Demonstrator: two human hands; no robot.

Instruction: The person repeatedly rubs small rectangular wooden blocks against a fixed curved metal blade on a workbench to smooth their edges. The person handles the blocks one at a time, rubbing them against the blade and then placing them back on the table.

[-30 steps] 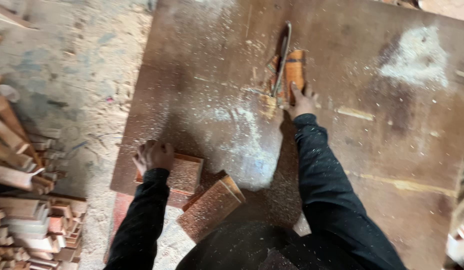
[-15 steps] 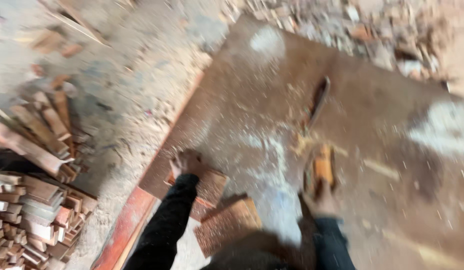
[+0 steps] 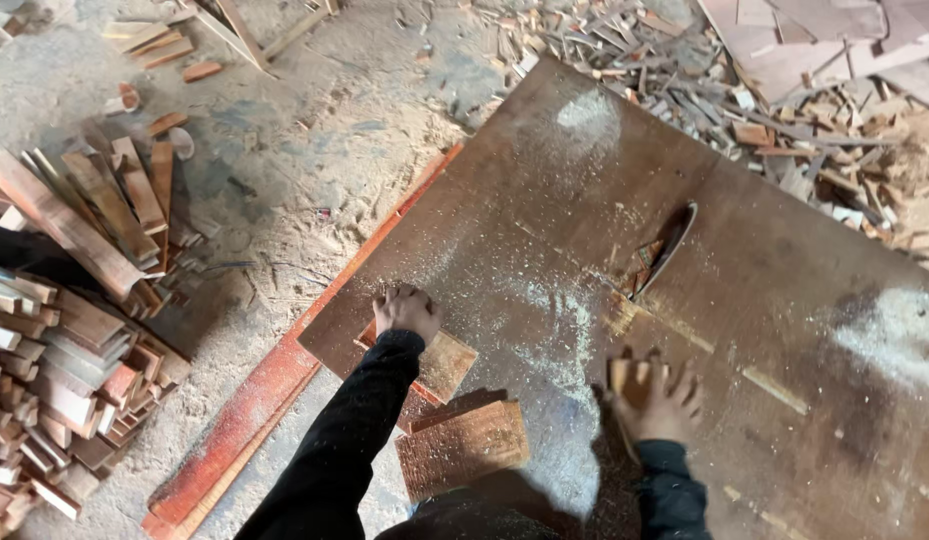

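My left hand [image 3: 406,311] rests knuckles-up on a flat reddish wood piece [image 3: 445,362] at the near left edge of a large brown table [image 3: 774,300] dusted with sawdust. A second flat wood piece [image 3: 464,450] lies just below it, close to my body. My right hand [image 3: 662,405] is closed over a small light wood block [image 3: 624,377] on the table, well short of the saw blade [image 3: 664,250] that stands in its slot. Both arms wear dark sleeves.
Stacks of cut wood strips [image 3: 54,390] lie on the floor at left, with longer boards [image 3: 94,210] above them. A red plank [image 3: 254,410] runs along the table's left edge. Offcuts and scraps [image 3: 704,70] pile up behind the table. Sawdust covers the floor.
My right hand has drawn the small block back from the saw blade toward my body. The view has tilted and swung left. My left hand stays on the flat wood piece.
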